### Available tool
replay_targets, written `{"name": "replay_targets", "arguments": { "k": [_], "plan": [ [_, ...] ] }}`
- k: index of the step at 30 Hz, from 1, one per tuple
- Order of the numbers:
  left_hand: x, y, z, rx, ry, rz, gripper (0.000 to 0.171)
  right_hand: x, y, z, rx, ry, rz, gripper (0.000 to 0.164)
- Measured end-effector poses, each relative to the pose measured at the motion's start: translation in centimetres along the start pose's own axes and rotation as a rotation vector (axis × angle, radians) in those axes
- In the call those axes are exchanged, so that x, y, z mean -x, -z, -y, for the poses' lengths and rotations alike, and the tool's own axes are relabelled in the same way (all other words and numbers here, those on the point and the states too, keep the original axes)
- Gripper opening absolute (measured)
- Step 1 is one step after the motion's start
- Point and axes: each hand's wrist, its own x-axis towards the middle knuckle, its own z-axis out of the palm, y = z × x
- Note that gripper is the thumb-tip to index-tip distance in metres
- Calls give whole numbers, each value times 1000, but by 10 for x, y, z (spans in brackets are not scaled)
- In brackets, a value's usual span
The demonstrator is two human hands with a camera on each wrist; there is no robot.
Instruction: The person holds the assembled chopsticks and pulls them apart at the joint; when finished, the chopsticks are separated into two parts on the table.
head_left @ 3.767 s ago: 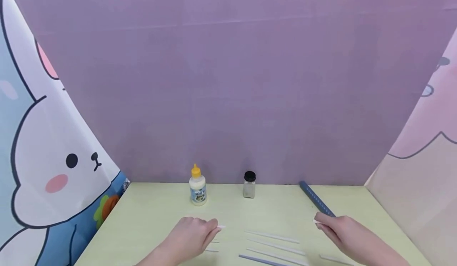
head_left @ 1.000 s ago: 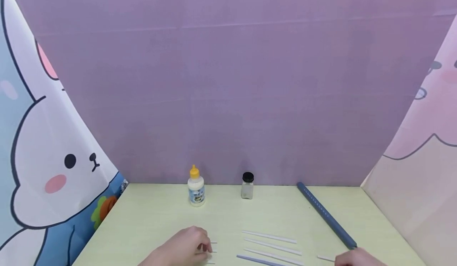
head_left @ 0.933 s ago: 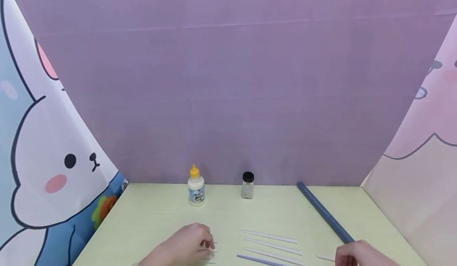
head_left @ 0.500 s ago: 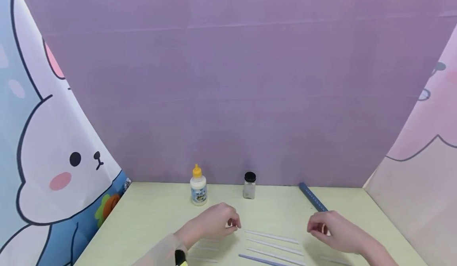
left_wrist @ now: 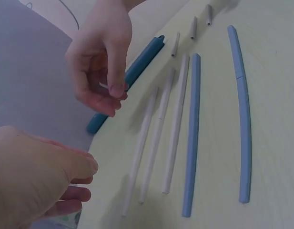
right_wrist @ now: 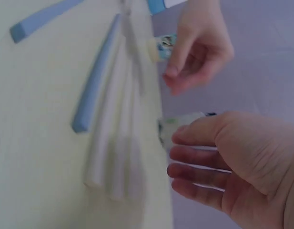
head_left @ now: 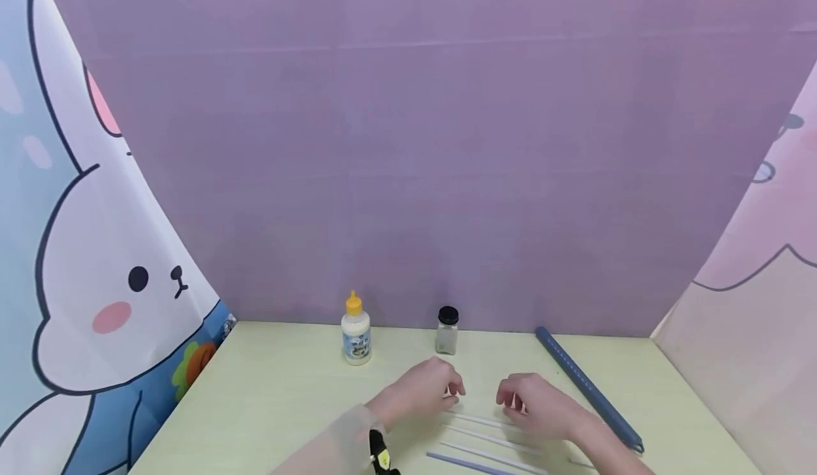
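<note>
My left hand [head_left: 424,390] and right hand [head_left: 539,404] hover facing each other above the table, fingers loosely bent, holding nothing. Beneath them lie three long white paper-like rolls, the nearest to the camera [head_left: 488,455] beside a blue roll [head_left: 469,464]. The left wrist view shows this blue roll [left_wrist: 192,138], a second, slightly bent blue roll [left_wrist: 244,114] apart from it, and three short white tubes, one of them a short tube [left_wrist: 175,45] near the long rolls' ends. In the right wrist view, the white rolls [right_wrist: 105,143] are blurred.
A glue bottle [head_left: 356,337] with a yellow cap and a small black-lidded jar [head_left: 447,333] stand at the back of the pale table [head_left: 274,390]. A long dark blue rod [head_left: 590,388] lies slanted on the right. A purple cloth [head_left: 408,177] rises behind.
Each hand held a small white piece 3.8 seconds ago; both are bare now. Over the last second they rose from the table's near sides and moved inward over the long rolls.
</note>
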Motion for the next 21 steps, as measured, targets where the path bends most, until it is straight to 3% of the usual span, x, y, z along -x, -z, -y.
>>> {"name": "replay_targets", "arguments": {
  "k": [5,10,16,21],
  "plan": [
    [-5,-16,-2,11,62,33,13,-5,-15,0,12,-83,17,12],
    [-3,-26,-6,-10,62,29,10,-5,-23,-2,23,-122,46,17],
    [-4,-33,-6,-52,62,-3,8,-7,-28,1,72,-119,41,21],
    [4,-35,-4,-1,42,-39,8,-11,-24,12,140,-92,69,20]
  ]
}}
